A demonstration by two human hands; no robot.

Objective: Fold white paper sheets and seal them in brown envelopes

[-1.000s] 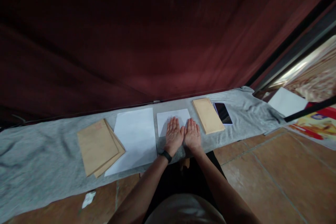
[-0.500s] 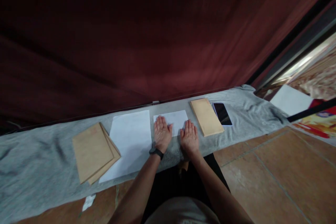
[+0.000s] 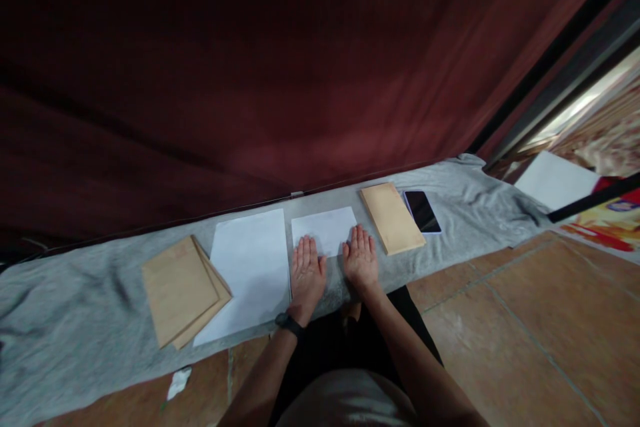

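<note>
A small white sheet of paper (image 3: 325,225), perhaps folded, lies on the grey cloth in front of me. My left hand (image 3: 307,273) rests flat over its lower left corner, fingers stretched out. At its lower right corner my right hand (image 3: 360,257) lies flat too, fingertips on or beside the edge. Neither hand grips anything. Left of my left hand is a stack of larger white paper (image 3: 253,263). Two or more brown envelopes (image 3: 181,287) overlap its left side. Just right of my right hand lies a stack of tan envelopes (image 3: 393,217).
A phone (image 3: 423,212) with a dark screen touches or nearly touches the tan stack. The long narrow surface is draped in grey cloth (image 3: 80,307). A dark red curtain (image 3: 300,80) hangs behind it. A crumpled white scrap (image 3: 179,383) is on the tiled floor (image 3: 500,340).
My left hand has slid down toward me, uncovering more of the small sheet's left side. My right hand has stayed nearly in place. The view has shifted slightly.
</note>
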